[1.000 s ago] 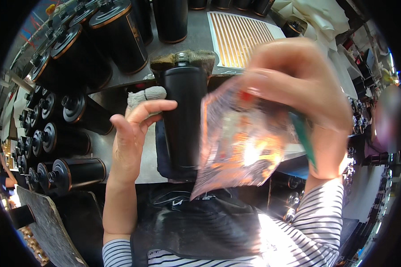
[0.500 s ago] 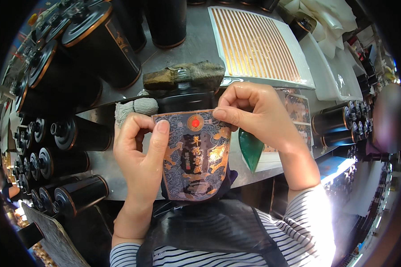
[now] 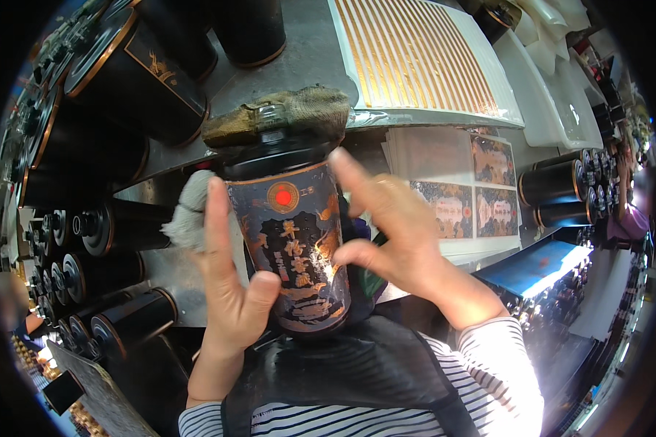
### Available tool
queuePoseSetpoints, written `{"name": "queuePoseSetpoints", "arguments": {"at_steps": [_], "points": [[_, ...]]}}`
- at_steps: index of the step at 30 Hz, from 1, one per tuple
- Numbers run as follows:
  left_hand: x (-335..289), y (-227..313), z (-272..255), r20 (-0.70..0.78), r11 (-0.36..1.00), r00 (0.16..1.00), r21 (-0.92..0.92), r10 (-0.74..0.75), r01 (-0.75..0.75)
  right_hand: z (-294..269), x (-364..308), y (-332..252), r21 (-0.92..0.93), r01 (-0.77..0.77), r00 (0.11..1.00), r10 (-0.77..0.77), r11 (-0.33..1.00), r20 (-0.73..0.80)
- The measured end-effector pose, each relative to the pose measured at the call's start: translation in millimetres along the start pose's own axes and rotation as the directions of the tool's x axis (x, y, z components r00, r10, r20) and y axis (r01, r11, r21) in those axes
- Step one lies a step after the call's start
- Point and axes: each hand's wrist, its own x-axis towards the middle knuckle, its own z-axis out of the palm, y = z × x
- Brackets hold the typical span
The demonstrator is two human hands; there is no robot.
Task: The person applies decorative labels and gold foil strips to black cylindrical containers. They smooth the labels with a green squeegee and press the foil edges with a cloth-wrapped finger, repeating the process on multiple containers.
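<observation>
A black bottle (image 3: 273, 164) lies in front of me, its neck end against a worn, cloth-wrapped rest (image 3: 306, 111) and its base at my apron. Across its upper side a dark label (image 3: 291, 247) with gold patterns and a red dot follows the curve. My left hand (image 3: 235, 288) lies along the label's left edge, fingers stretched and thumb near the lower side. My right hand (image 3: 399, 237), somewhat blurred, is spread at the right side, thumb at the label's edge. Behind it a green flat piece (image 3: 372, 285) is mostly hidden.
A sheet of gold strips (image 3: 423, 65) lies on the metal table. Patterned label sheets (image 3: 496, 207) are stacked right, below a white plastic tray (image 3: 543, 91). Several black bottles (image 3: 135, 320) crowd the left. A grey cloth roll (image 3: 191, 210) sits beside my left hand.
The label, pinched at its top corners before, now lies against the bottle. Both hands have released the corners and opened along its sides. The bottle has shifted left in view.
</observation>
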Motion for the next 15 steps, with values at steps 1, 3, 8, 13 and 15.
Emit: {"name": "queuePoseSetpoints", "arguments": {"at_steps": [1, 3, 8, 13, 15], "points": [[-2, 2, 1, 0.05, 0.994, 0.996, -0.08, -0.069, 0.073, 7, -7, 6, -0.014, 0.001, 0.995, 0.0, 1.0, 0.102], [1, 2, 2, 0.127, 0.965, 0.981, -0.198, -0.148, 0.171, 13, -8, 14, 0.195, -0.109, 0.989, 0.086, 0.975, 0.118], [-6, 5, 1, 0.123, 0.846, 0.969, -0.472, -0.215, 0.248, -8, -15, 9, 0.175, -0.165, 0.967, 0.124, 0.971, 0.221], [-21, -24, -4, 0.294, 0.846, 0.936, -0.433, -0.194, 0.311, 8, -22, 15, 0.145, -0.026, 0.964, -0.014, 0.989, 0.267], [-20, -26, -8, 0.309, 0.864, 0.935, -0.406, -0.176, 0.297, 8, -25, 15, 0.164, -0.034, 0.967, -0.009, 0.986, 0.256]]}}
